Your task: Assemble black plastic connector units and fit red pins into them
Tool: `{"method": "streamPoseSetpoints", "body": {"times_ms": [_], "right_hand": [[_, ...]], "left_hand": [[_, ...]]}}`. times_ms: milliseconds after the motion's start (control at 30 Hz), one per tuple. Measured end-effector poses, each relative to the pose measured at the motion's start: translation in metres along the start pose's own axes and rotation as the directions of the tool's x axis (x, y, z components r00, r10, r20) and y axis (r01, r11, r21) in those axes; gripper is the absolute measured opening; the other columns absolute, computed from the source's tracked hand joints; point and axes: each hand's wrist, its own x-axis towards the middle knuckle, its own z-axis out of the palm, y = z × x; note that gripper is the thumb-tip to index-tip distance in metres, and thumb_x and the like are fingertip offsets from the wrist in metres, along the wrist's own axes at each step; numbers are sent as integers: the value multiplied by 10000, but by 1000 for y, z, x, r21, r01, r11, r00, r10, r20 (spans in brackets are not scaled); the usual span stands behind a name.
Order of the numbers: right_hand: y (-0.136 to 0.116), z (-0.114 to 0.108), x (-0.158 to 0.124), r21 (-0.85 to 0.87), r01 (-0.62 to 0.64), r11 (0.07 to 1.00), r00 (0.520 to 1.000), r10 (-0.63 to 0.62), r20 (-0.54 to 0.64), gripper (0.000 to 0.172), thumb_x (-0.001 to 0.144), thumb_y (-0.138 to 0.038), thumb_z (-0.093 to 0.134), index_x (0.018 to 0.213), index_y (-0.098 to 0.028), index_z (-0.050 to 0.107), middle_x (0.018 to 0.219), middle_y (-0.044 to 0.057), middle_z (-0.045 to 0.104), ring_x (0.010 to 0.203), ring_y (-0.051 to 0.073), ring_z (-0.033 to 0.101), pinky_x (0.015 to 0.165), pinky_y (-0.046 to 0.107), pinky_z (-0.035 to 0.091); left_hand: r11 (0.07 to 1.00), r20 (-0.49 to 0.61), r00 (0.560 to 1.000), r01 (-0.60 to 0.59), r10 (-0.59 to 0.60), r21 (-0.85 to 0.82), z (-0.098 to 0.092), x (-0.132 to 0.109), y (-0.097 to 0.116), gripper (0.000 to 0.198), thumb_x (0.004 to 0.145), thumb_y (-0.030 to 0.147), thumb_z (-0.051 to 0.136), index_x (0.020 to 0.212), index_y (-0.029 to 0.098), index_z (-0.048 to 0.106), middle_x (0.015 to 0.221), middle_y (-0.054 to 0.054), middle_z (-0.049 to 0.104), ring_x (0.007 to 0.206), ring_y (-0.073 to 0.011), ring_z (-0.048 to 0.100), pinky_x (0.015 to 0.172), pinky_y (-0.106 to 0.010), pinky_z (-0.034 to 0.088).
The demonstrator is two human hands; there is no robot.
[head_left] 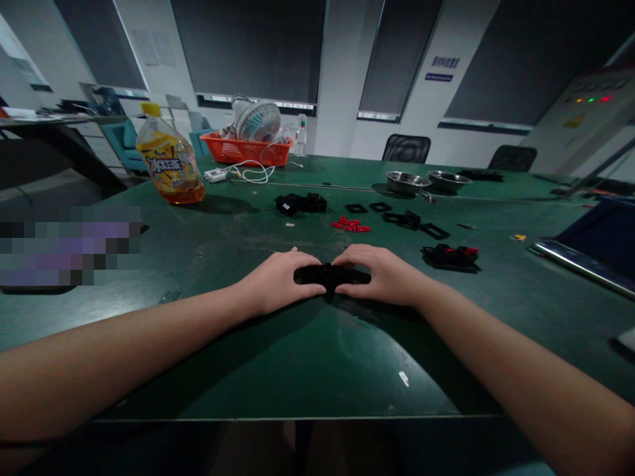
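Note:
My left hand (282, 281) and my right hand (389, 276) meet over the near middle of the table. Between them they grip a small black plastic part (327, 272), thumbs on the near side and fingers on the far side. Its details are lost in the dark and partly behind the fingers. Beyond the hands lies a loose pile of small red plastic pieces (351, 225). Black square frames (356, 208) and a black rectangular frame (435, 231) lie farther back. To the right sits a black assembly with red pieces (450, 258); black blocks (300, 203) stand behind my left hand.
On the green table (278, 370) stand a drink bottle (169, 158), an orange basket (245, 149) holding a fan, a white cable (255, 173) and two metal bowls (407, 182). A dark blue box-like object (602, 235) is at the right; a blurred purple patch (69, 248) is at the left.

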Motion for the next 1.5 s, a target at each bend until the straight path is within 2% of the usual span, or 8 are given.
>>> {"method": "streamPoseSetpoints", "body": {"times_ms": [433, 800, 933, 1033, 1100, 1200, 1267, 1500], "right_hand": [[-3, -1, 1, -5, -23, 1000, 1000, 23, 8, 331, 785, -343, 690, 1065, -168, 669, 997, 88, 675, 930, 218, 624, 811, 339, 485], [-2, 0, 1, -13, -20, 1000, 1000, 20, 13, 336, 776, -328, 702, 1063, -157, 664, 1002, 91, 675, 935, 218, 621, 820, 339, 482], [0, 0, 0, 99, -59, 993, 997, 64, -42, 338, 778, -382, 688, 1042, -173, 658, 961, 76, 683, 862, 201, 630, 767, 322, 492], [3, 1, -2, 138, -98, 986, 981, 119, -155, 229, 827, -320, 583, 982, -165, 647, 867, 55, 677, 758, 171, 615, 692, 290, 470], [6, 3, -2, 111, -168, 980, 949, 191, -251, 164, 829, -311, 539, 801, -175, 627, 703, 17, 625, 629, 142, 554, 608, 267, 416], [12, 8, 0, 55, -334, 941, 881, 332, -336, 426, 845, -414, 519, 492, -202, 410, 470, -33, 400, 483, 106, 374, 523, 265, 297], [14, 11, 2, 32, -385, 922, 871, 374, -318, 506, 866, -440, 490, 450, -205, 322, 433, -39, 321, 463, 101, 320, 518, 276, 261], [14, 14, 5, -19, -389, 921, 873, 362, -326, 527, 905, -463, 424, 471, -209, 271, 463, -37, 278, 466, 103, 275, 531, 288, 229]], "left_hand": [[1000, 18, 1000, 12, -11, -10, -1, 1, 0, 369, 812, 402, 664, 1124, 206, 673, 1180, -45, 701, 1136, -251, 621, 1153, -446, 293], [1000, 17, 1000, 10, -10, 2, -2, 1, 1, 350, 813, 382, 670, 1108, 192, 683, 1164, -52, 707, 1118, -250, 631, 1140, -435, 316], [1000, 25, 1000, 3, -2, -6, -2, 0, 1, 385, 817, 405, 662, 1137, 190, 673, 1191, -58, 696, 1135, -253, 621, 1145, -438, 310], [1000, 27, 999, 19, -19, -8, -2, 0, 1, 409, 818, 408, 657, 1165, 190, 660, 1212, -64, 686, 1142, -255, 616, 1146, -444, 306], [1000, 25, 999, 24, -24, -15, -2, 0, 1, 409, 816, 410, 656, 1165, 198, 659, 1210, -60, 687, 1141, -253, 617, 1145, -444, 310], [1000, 24, 999, 23, -23, -20, -1, 0, 0, 405, 813, 431, 651, 1155, 213, 665, 1202, -52, 691, 1146, -258, 615, 1149, -451, 300], [1000, 21, 999, 25, -24, -19, -1, 0, -1, 414, 811, 443, 649, 1156, 214, 665, 1200, -52, 692, 1151, -262, 613, 1153, -453, 293], [1000, 30, 999, 22, -21, -15, -2, 0, 0, 397, 817, 427, 644, 1145, 205, 668, 1184, -52, 699, 1119, -253, 629, 1150, -443, 300]]}}
